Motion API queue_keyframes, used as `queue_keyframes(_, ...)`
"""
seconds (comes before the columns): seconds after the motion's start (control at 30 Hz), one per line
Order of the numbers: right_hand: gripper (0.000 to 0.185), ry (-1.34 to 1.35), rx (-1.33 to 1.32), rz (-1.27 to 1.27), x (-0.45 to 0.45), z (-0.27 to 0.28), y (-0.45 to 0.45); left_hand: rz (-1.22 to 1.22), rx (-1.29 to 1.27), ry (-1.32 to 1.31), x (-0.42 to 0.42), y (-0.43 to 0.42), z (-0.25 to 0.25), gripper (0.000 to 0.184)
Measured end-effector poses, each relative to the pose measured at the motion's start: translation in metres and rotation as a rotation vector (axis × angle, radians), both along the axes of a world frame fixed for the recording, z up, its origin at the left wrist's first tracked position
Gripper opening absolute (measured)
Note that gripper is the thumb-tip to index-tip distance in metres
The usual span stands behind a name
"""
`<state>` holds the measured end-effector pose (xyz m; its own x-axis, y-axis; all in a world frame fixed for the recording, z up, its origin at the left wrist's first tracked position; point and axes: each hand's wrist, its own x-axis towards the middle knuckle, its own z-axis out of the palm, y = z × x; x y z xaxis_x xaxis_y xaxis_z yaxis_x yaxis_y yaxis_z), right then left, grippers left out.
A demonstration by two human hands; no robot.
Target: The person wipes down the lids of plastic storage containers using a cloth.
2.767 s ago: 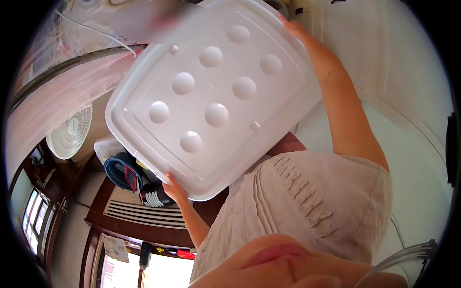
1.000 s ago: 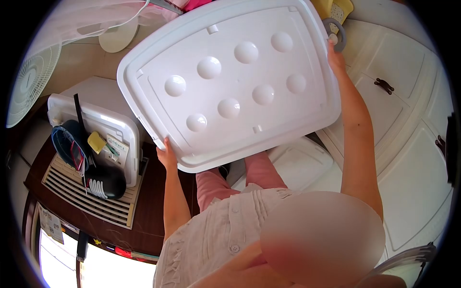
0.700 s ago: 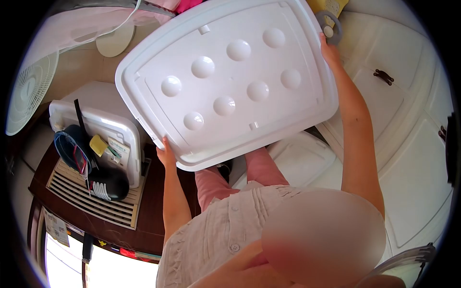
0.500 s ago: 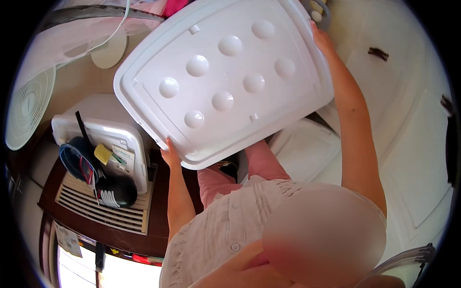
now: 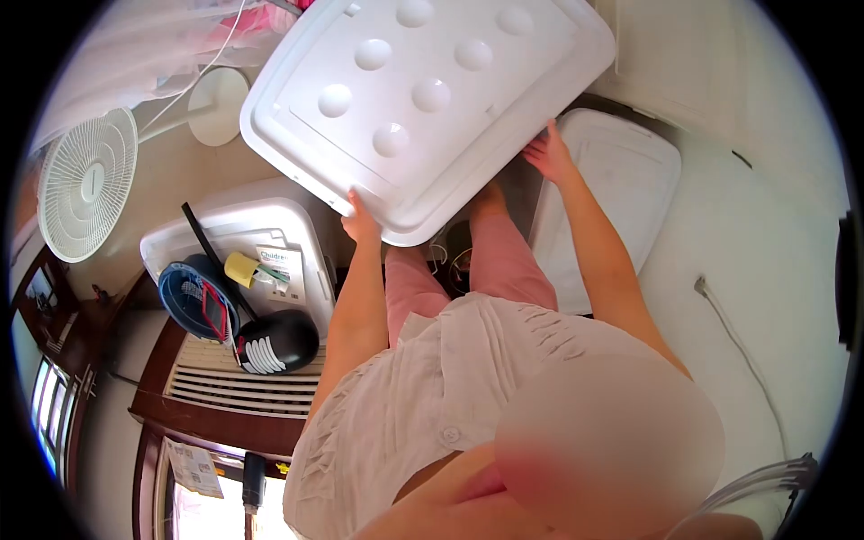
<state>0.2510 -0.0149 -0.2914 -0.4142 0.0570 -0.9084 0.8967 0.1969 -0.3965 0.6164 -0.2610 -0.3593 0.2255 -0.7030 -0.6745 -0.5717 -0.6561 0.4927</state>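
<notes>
A large white plastic storage box lid [image 5: 423, 135] with rows of round dimples is tilted in front of my body. My left hand [image 5: 360, 219] grips its near left corner, thumb over the rim. At the lower right edge, my right hand [image 5: 549, 155] holds the lid, with its fingertips partly out of sight. Whether a box is attached beneath the lid is hidden. Below it show my legs in pink trousers [image 5: 486, 261].
Left, another white storage box [image 5: 306, 243] bears a blue basket [image 5: 184, 301], a black shoe-like item [image 5: 281, 342] and a booklet [image 5: 286, 270]. A white fan [image 5: 90, 184] stands farther left. A white panel [image 5: 621, 189] leans at right; a cable [image 5: 747, 351] lies beyond.
The lid has moved up and away in the view. My right hand has shifted from its far right side to the lower right edge. My left hand keeps the near left corner.
</notes>
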Motion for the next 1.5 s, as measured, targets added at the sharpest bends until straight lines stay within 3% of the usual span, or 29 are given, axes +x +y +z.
queue_keyframes(0.1,0.088,0.16,-0.008,-0.103,0.014,-0.055,-0.022,0.031,0.018,0.121,-0.006,0.006,0.008,0.081)
queue_keyframes(0.13,0.09,0.219,0.124,-0.068,0.019,-0.031,-0.043,0.023,0.042,0.225,-0.008,0.007,0.013,0.075)
queue_keyframes(0.23,0.09,0.312,0.229,0.09,0.01,-0.065,-0.026,0.049,-0.034,0.192,-0.011,0.031,0.021,0.076)
queue_keyframes(0.3,0.089,0.485,0.37,0.246,0.009,-0.057,-0.015,0.096,-0.004,0.205,-0.016,0.057,0.038,0.08)
queue_keyframes(0.4,0.088,0.513,0.421,0.416,-0.003,0.0,-0.015,0.131,-0.007,0.139,-0.026,0.11,0.054,0.088)
queue_keyframes(0.43,0.088,0.514,0.428,0.404,-0.014,-0.004,-0.009,0.118,-0.002,0.144,-0.035,0.124,0.056,0.088)
queue_keyframes(0.5,0.086,0.589,0.428,0.444,-0.028,-0.006,0.0,0.221,0.279,0.019,-0.048,0.149,0.067,0.096)
queue_keyframes(0.7,0.084,0.593,0.419,0.473,-0.081,-0.016,0.007,0.25,0.305,-0.026,-0.096,0.18,0.064,0.098)
queue_keyframes(0.97,0.084,0.543,0.328,0.431,-0.108,-0.036,-0.016,0.301,0.31,0.297,-0.113,0.15,0.068,0.092)
queue_keyframes(1.1,0.084,0.528,0.302,0.426,-0.11,-0.042,-0.028,0.341,0.431,0.495,-0.092,0.136,0.034,0.089)
queue_keyframes(1.27,0.086,0.508,0.318,0.415,-0.09,-0.071,-0.036,0.379,0.572,0.517,-0.073,0.113,0.026,0.081)
queue_keyframes(1.33,0.087,0.595,0.428,0.4,-0.089,-0.09,-0.037,0.383,0.762,0.549,-0.062,0.105,0.006,0.083)
queue_keyframes(1.37,0.088,0.581,0.405,0.414,-0.093,-0.093,-0.034,0.284,0.809,0.56,-0.06,0.105,0.011,0.083)
queue_keyframes(1.5,0.089,0.513,0.381,0.397,-0.095,-0.074,-0.037,0.268,0.883,0.551,-0.056,0.1,0.01,0.088)
